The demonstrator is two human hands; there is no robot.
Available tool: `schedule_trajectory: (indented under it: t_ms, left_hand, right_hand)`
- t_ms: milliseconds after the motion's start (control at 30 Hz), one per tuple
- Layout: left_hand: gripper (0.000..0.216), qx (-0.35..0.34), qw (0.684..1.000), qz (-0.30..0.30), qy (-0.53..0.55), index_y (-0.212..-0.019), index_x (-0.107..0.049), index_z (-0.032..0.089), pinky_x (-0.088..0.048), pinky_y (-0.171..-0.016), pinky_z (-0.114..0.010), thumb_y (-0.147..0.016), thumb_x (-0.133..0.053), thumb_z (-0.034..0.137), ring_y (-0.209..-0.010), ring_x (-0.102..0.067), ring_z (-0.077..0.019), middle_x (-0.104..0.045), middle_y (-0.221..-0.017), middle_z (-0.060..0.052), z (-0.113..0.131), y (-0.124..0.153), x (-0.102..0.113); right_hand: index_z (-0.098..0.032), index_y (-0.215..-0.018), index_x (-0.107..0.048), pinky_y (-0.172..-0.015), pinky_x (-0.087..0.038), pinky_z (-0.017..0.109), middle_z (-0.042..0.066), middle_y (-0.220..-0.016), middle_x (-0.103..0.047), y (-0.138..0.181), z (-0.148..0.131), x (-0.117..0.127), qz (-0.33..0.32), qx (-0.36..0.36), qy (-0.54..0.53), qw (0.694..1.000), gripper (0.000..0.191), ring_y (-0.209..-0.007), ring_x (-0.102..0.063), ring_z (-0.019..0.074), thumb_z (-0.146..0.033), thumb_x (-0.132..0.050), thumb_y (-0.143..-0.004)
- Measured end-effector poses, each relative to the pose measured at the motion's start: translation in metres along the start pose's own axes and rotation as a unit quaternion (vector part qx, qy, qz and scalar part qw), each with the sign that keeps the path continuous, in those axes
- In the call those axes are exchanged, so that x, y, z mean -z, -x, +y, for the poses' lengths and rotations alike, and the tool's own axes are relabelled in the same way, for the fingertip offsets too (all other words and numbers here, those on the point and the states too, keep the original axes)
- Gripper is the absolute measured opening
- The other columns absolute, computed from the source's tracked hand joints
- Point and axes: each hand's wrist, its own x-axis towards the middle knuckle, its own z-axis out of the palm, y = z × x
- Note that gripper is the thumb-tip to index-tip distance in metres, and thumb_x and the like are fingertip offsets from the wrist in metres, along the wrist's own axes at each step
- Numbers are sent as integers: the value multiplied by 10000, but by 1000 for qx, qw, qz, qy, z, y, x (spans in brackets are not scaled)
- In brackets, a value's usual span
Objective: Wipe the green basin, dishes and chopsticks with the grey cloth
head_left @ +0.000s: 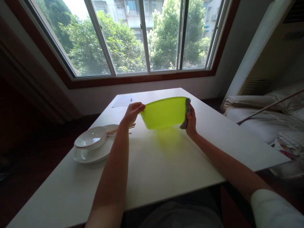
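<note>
1. Nearest, a white table (166,164) is seen from above, and two bare forearms are stretched forward over it
2. The left hand (131,113) is closed on the left rim of a lime-green basin (163,112), with the thumb laid along the edge
3. The right hand (191,122) is clamped on a grey scouring cloth (186,114), which is pressed against the basin's right rim
4. The basin is held between the two hands and tipped so that its outer wall is turned toward the viewer; it seems to be raised off the table, where a green glow is cast just below the hands
5. The wiping is judged to be under way: the cloth is set only at the right edge, and how much of the basin has been covered cannot be told
6. Just left of the left wrist, chopsticks (121,128) are laid beside an upturned bowl (90,137) stacked on white plates (92,155); these are not being touched
7. Beyond the left hand, a sheet of paper (123,100) lies near the table's far edge, and a wide window (142,38) is seen behind
</note>
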Motion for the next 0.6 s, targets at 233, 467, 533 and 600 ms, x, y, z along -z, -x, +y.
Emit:
schedule_trajectory:
  t_ms: [233, 467, 533, 600]
  left_hand:
    - [292, 20, 999, -21, -20, -721, -741, 172, -461, -638, -271, -623, -772, 445, -636, -594, -135, -692, -693, -41, 12, 2, 3]
    - [296, 20, 998, -50, -25, -826, -750, 199, -475, -681, -270, -611, -794, 397, -703, -612, -142, -708, -771, -37, 31, 3, 2]
    - [279, 22, 997, -70, -30, -834, -747, 200, -470, -683, -258, -628, -785, 385, -715, -609, -138, -704, -783, -34, 36, 4, 0]
    - [275, 25, 996, -80, -31, -836, -743, 196, -471, -688, -258, -636, -780, 380, -723, -608, -139, -697, -789, -34, 41, 4, -4]
  right_hand:
    - [-264, -1349, -443, -1044, -344, 482, 67, -1378, -471, -2, -7, 1, -8, 38, 51, 998, 514, -1247, -443, 267, -477, -446, -882]
    - [-242, -1346, -447, -1032, -361, 485, 92, -1370, -478, 0, -18, -1, -2, 59, 86, 995, 499, -1233, -459, 264, -447, -446, -891]
    - [-238, -1343, -450, -1026, -367, 487, 96, -1355, -492, 0, -19, -1, 0, 64, 94, 993, 498, -1224, -465, 265, -447, -446, -891]
    - [-237, -1340, -451, -1020, -373, 490, 97, -1345, -499, 0, -20, -2, 2, 68, 99, 993, 493, -1217, -471, 265, -445, -443, -894]
